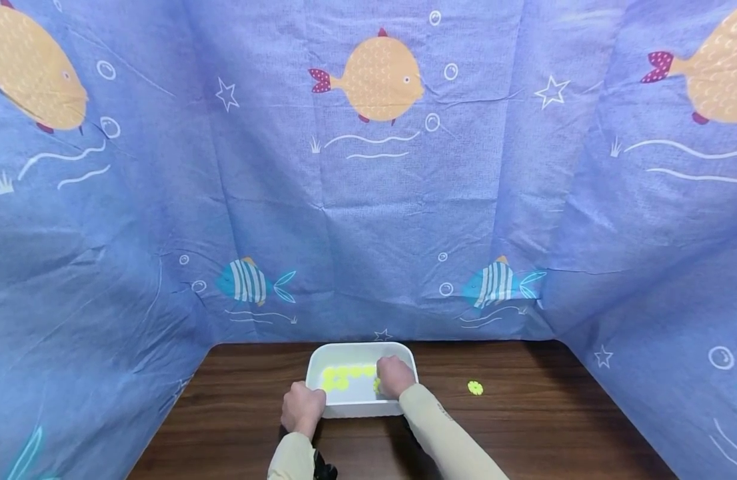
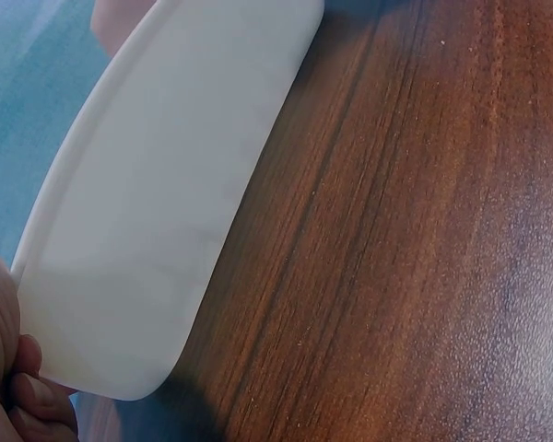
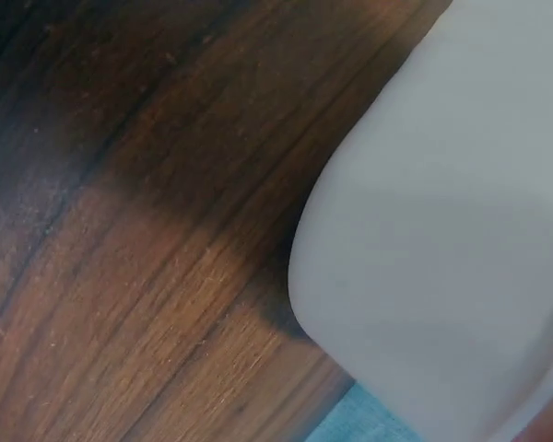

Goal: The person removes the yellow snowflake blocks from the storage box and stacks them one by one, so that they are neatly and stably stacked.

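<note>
A white plastic tray (image 1: 361, 410) sits on the wooden table in the head view. My left hand (image 1: 302, 403) grips its near left corner; in the left wrist view the curled fingers (image 2: 41, 396) pinch the rim of the same tray (image 2: 157, 203). Yellow flower-shaped pieces (image 1: 338, 377) lie inside, along the far side and at the left. Reaching over the tray's right side, my right hand (image 1: 395, 377) has its fingers bent down inside. Yellow shows right beside those fingers; I cannot tell whether they hold a piece. The right wrist view shows the tray's outer wall (image 3: 424, 239), with the fingers hidden.
One more yellow flower piece (image 1: 475, 387) lies on the dark wooden table (image 1: 524, 427), to the right of the tray. A blue curtain (image 1: 368, 233) printed with fish hangs behind the table and along both sides.
</note>
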Demonstrator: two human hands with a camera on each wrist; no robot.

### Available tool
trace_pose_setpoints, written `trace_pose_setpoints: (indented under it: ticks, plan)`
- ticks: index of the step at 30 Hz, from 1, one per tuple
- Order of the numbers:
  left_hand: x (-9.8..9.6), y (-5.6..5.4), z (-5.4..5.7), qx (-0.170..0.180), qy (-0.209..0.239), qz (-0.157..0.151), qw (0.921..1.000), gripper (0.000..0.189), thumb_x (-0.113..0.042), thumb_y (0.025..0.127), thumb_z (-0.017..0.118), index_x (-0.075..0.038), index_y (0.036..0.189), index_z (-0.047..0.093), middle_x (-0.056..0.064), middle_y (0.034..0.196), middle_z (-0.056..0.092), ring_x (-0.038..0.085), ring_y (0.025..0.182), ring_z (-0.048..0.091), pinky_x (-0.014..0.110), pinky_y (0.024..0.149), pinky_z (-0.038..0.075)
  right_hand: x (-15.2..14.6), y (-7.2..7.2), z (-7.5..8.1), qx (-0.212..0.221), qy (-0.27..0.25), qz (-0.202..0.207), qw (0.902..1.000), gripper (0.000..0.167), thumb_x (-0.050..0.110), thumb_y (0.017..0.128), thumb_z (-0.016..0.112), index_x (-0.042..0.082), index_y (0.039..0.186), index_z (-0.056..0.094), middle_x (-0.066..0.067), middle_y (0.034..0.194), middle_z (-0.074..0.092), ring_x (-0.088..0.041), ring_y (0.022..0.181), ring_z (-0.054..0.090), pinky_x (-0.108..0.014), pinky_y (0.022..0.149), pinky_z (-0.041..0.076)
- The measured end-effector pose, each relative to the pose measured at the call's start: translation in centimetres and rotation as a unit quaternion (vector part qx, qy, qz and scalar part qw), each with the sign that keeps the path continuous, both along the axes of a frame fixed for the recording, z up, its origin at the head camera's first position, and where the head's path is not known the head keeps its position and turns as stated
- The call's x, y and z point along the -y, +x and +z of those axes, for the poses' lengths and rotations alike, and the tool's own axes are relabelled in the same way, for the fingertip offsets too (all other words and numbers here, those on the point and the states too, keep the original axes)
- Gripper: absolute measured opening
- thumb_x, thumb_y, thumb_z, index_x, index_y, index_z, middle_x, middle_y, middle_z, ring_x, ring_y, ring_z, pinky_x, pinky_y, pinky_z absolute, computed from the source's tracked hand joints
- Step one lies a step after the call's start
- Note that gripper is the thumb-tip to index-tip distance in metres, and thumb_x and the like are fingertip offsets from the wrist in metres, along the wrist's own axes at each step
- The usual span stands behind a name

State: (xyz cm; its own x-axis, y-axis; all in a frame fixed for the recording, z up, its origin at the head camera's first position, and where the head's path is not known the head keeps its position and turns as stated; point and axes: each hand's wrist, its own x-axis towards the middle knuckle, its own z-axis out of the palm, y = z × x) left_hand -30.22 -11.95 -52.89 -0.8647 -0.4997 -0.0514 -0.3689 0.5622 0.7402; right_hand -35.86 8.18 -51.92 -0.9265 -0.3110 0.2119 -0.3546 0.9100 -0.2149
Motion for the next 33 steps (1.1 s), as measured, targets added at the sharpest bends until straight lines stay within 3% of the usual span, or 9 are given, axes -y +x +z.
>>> trace_pose_setpoints:
  ticks: [5,9,11,19,25,30,33]
  plan:
    - [0.1,0.1,0.0,-0.002,-0.003,-0.009,1.0000,0.026,-0.011,0.076,0.057,0.006,0.092,0.068,0.025,0.084,0.068,0.036,0.073,0.063,0.049,0.061,0.048,-0.8,0.0,1.1,0.024,-0.063,0.058,0.9961,0.015,-0.004,0.076,0.072,0.008,0.070,0.066,0.000,0.068,0.062,-0.010,0.062,0.049,-0.028,0.063,0.048]
    - [0.2,0.1,-0.1,0.001,-0.004,-0.007,1.0000,0.027,-0.012,0.076,0.058,0.006,0.093,0.069,0.024,0.084,0.068,0.036,0.073,0.063,0.049,0.060,0.047,-1.9,-0.6,2.2,0.018,-0.112,0.125,0.9857,0.014,0.005,0.079,0.078,0.010,0.072,0.067,0.004,0.068,0.064,-0.005,0.065,0.052,-0.024,0.066,0.046]
    - [0.2,0.0,-0.1,0.003,-0.005,-0.006,1.0000,0.027,-0.012,0.076,0.058,0.006,0.094,0.069,0.024,0.084,0.068,0.035,0.073,0.063,0.048,0.061,0.047,-2.7,-0.9,2.9,0.027,-0.149,0.128,0.9801,0.011,0.009,0.083,0.077,0.011,0.076,0.069,0.005,0.071,0.067,-0.004,0.067,0.055,-0.023,0.066,0.047]
    - [0.2,-0.2,0.0,0.010,-0.009,-0.011,0.9999,0.027,-0.012,0.077,0.059,0.006,0.094,0.069,0.023,0.084,0.068,0.035,0.073,0.063,0.049,0.062,0.048,-8.4,-2.2,4.7,0.073,-0.274,0.021,0.9587,0.004,0.010,0.089,0.074,0.007,0.092,0.072,-0.002,0.079,0.071,-0.015,0.069,0.066,-0.027,0.061,0.051]
    - [0.3,-0.2,0.0,0.005,-0.008,-0.011,0.9999,0.027,-0.012,0.077,0.058,0.006,0.095,0.069,0.023,0.084,0.068,0.035,0.073,0.063,0.048,0.061,0.048,-14.9,-2.1,4.8,0.059,-0.263,-0.029,0.9626,0.007,0.009,0.088,0.073,0.005,0.094,0.075,-0.006,0.081,0.074,-0.017,0.068,0.067,-0.030,0.062,0.051]
    - [0.3,-0.2,0.0,0.003,-0.009,-0.010,0.9999,0.027,-0.013,0.078,0.058,0.005,0.094,0.070,0.023,0.084,0.068,0.035,0.073,0.063,0.048,0.061,0.048,-19.7,-1.3,4.3,0.078,-0.226,-0.061,0.9691,0.008,0.010,0.089,0.072,0.005,0.093,0.075,-0.007,0.087,0.074,-0.017,0.078,0.064,-0.035,0.070,0.052]
    - [0.3,-0.2,0.0,0.004,-0.010,-0.012,0.9999,0.027,-0.013,0.078,0.058,0.005,0.094,0.070,0.023,0.083,0.068,0.035,0.072,0.063,0.048,0.061,0.048,-21.5,-0.7,3.6,0.092,-0.226,-0.084,0.9661,0.006,0.010,0.087,0.072,0.005,0.089,0.075,-0.006,0.086,0.073,-0.017,0.080,0.061,-0.034,0.070,0.050]
